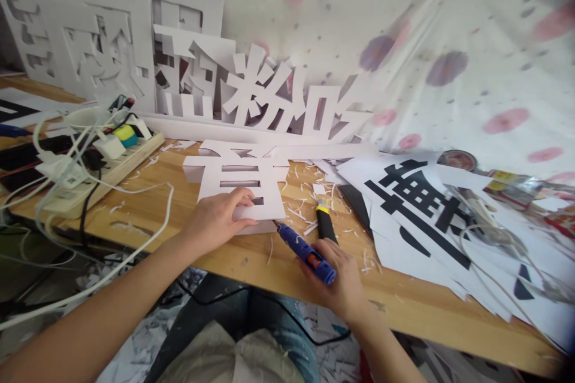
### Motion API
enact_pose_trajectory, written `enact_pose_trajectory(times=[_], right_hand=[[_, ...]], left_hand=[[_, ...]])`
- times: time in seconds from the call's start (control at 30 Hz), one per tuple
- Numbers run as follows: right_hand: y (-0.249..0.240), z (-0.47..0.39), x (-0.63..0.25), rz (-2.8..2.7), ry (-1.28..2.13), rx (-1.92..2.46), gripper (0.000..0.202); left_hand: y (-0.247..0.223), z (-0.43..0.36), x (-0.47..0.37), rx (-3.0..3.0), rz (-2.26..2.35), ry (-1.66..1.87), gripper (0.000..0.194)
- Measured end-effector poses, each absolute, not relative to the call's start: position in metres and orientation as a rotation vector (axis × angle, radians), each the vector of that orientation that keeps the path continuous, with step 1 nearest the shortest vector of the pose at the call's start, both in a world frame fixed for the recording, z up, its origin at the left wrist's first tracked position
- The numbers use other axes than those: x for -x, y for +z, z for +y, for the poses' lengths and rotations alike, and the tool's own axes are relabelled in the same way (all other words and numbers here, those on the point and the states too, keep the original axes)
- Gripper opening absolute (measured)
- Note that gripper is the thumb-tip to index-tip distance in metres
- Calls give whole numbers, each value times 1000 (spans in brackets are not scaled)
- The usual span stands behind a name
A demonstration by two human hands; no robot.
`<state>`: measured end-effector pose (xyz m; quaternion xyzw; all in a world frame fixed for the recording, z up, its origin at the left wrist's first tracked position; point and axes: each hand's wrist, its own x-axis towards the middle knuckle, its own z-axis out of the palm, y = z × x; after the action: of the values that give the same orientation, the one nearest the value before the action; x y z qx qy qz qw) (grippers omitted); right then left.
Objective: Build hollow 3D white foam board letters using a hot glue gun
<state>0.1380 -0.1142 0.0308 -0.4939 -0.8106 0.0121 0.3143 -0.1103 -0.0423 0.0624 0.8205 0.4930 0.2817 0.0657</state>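
A white foam-board character (265, 210) with raised side walls lies near the front edge of the wooden table (251, 254). My left hand (220, 215) grips its lower left part, thumb at the front edge and fingers over a slot. In my right hand (339, 275) is a blue hot glue gun (305, 251), its nozzle at the character's lower right corner. I cannot tell whether glue is coming out. Just beyond that hand lies a utility knife (325, 221) with a black and yellow handle.
Thin white offcuts (299, 191) litter the wood. A power strip (108, 173) with tangled cables stands at the left. Cut white characters (260, 87) lean along the back. Printed paper sheets (422, 221) cover the right side, with a clear plastic bag (489, 215) on them.
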Motion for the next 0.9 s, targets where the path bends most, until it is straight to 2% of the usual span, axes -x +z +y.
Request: enact_pose_trajectory(times=[0.23, 0.9], right_hand=[[32, -112, -140, -2138, 23, 1322, 18], [28, -116, -152, -2085, 143, 1415, 19]], left_hand=[[61, -43, 111, -2398, 1527, 765, 37], [59, -43, 113, -2378, 1551, 797, 37]])
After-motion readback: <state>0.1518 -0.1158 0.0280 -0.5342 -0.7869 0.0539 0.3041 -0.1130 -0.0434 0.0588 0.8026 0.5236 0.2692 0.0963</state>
